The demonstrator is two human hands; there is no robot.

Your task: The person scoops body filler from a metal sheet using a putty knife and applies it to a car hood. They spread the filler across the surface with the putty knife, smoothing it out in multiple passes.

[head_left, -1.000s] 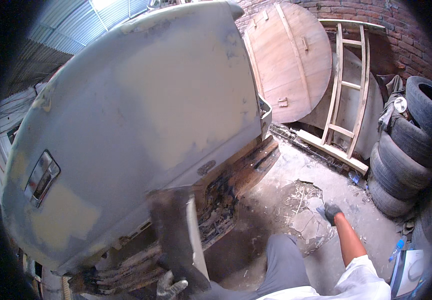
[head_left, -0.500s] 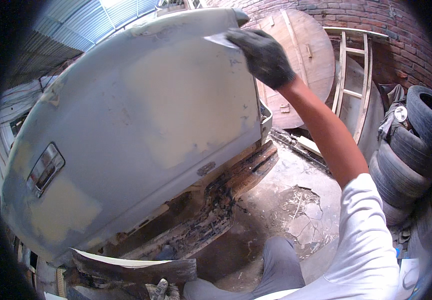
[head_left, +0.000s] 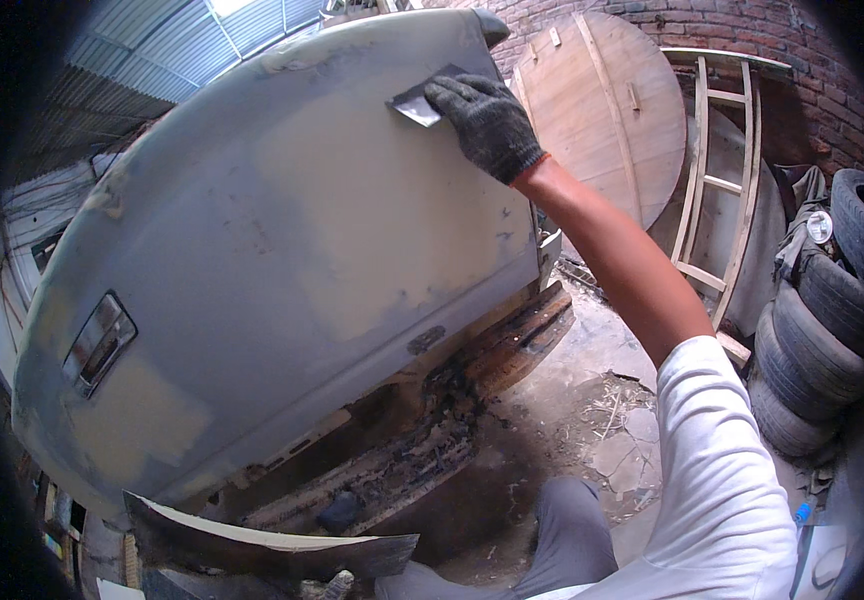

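Note:
A large grey vehicle panel (head_left: 242, 270) with pale yellowish filler patches takes up the left and middle. My right hand (head_left: 484, 125), in a dark knit glove, is up at its top right part. Between its fingers is a thin flat metal putty spreader (head_left: 416, 106), whose shiny blade lies at the panel's surface beside the filler. At the bottom edge my left hand (head_left: 336, 586), also gloved, is mostly cut off. Its visible fingers close on the lower side of a dark curved board (head_left: 282, 552) with a pale upper edge.
A dark, rusty sill (head_left: 402, 460) runs below the panel. Behind it, a round wooden board (head_left: 607, 120) and a ladder-like wooden frame (head_left: 727, 180) lean by the brick wall (head_left: 822, 90). Stacked tyres (head_left: 814, 340) stand at right. Debris lies on the cracked floor (head_left: 632, 440).
My right hand has moved left and slightly down over the panel with the spreader, and more of the blade shows. The view has shifted a little; the left hand now shows less.

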